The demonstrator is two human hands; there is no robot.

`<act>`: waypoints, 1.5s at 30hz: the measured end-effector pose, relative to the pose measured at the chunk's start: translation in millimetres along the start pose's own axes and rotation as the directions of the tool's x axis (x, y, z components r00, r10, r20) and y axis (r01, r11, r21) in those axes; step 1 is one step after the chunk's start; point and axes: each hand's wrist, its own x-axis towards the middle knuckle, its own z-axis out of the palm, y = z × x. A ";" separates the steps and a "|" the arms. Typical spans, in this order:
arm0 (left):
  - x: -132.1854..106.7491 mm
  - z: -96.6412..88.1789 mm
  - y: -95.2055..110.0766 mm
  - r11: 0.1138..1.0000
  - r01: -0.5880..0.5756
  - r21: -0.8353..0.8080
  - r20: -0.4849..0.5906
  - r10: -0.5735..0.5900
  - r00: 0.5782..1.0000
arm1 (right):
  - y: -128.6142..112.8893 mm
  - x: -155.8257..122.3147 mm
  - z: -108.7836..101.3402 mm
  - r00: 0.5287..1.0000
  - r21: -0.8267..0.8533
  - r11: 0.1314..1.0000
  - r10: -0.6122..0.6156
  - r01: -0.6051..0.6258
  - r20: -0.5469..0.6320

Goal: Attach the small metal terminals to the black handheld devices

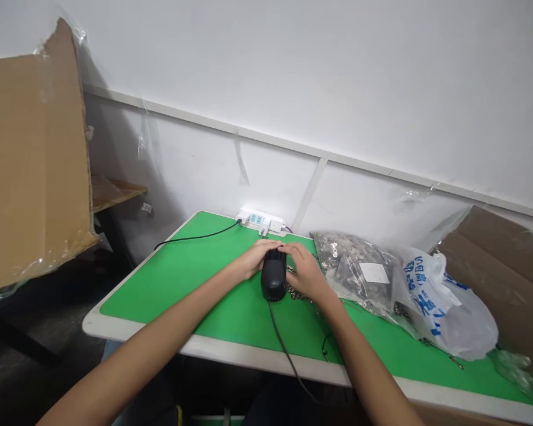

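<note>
A black cylindrical device (273,277) lies on the green table top (182,278), with a dark cable running from it toward me over the front edge. My left hand (254,258) rests against its far left side with the fingers curled over the top. My right hand (305,271) sits at its right side, fingers bent toward the device's far end; the fingertips of both hands meet there and what they pinch is hidden. Small metal pieces (298,293) lie on the table under my right hand.
A white power strip (261,219) lies at the table's back edge with a black cord running left. A clear bag of metal parts (355,266) and a white printed plastic bag (444,307) lie at the right. Cardboard sheets stand at far left (31,160) and right (506,278).
</note>
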 end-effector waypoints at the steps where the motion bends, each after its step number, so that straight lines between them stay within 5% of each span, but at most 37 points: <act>1: -0.4 -0.1 -0.2 1.000 0.010 0.020 0.005 -0.010 1.000 | -0.1 -0.4 1.6 1.000 -0.006 1.000 0.000 0.000 0.001; 28: -1.5 -2.2 -2.2 0.980 0.050 0.191 0.064 -0.063 0.996 | 6.4 -1.3 -4.1 0.993 -0.156 0.982 -0.097 0.107 0.070; 45: -4.5 6.7 -5.1 0.930 -0.184 0.319 0.098 0.161 0.982 | 0.2 1.2 -2.9 0.995 -0.233 0.968 -0.079 0.090 0.055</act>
